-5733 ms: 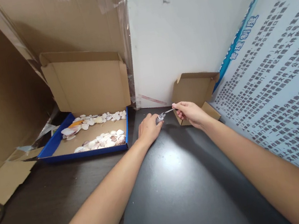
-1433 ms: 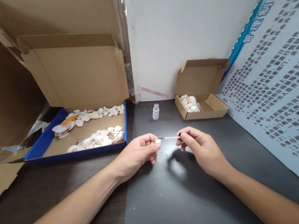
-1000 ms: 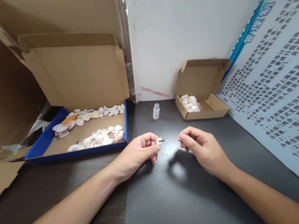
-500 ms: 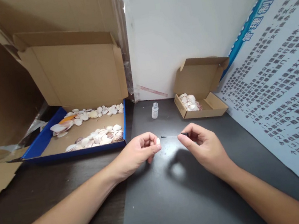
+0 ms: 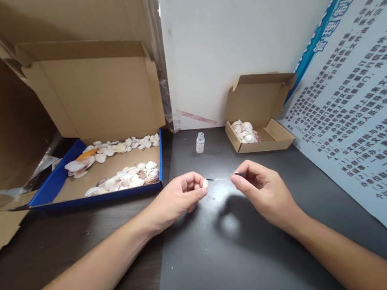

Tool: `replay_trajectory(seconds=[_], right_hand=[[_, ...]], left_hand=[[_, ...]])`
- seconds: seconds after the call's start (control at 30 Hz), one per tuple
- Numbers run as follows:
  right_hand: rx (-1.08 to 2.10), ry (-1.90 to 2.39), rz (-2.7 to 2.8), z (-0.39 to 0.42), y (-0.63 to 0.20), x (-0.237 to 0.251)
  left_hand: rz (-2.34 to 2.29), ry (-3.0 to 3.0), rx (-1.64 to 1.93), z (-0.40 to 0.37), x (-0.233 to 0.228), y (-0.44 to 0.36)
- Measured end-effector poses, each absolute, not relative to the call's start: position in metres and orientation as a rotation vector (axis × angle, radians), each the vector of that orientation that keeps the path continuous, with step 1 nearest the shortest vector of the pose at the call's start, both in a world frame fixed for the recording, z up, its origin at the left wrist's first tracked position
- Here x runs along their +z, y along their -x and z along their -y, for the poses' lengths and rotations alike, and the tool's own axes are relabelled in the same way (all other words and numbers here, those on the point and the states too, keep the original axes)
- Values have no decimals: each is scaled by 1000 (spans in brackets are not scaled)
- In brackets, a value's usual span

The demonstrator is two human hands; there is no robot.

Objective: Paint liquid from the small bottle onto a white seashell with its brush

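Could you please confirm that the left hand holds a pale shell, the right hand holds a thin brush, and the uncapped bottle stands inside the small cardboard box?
Not quite: the head view shows the uncapped bottle standing on the dark surface left of the small cardboard box, not inside it. The left hand does hold a pale shell, and the right hand a thin brush.

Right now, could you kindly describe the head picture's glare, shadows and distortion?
Head view: glare whitens the smooth dark-grey mat near the bare left hand; a soft shadow lies below the bare right hand; the shaft of the thin black-tipped applicator shows faintly; the white printed poster looks stretched.
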State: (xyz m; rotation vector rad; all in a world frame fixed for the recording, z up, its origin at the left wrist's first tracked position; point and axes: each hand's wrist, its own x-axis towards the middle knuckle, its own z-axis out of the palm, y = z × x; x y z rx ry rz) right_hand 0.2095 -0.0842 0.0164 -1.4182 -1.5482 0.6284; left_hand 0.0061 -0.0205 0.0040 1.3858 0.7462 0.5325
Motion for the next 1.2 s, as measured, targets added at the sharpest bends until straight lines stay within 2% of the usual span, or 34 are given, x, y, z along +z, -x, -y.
replay_trajectory(seconds=[1.2], right_hand=[[673,1402,1536,88,-209,21]], left_hand=[[-651,-1263,514,19,2,-3]])
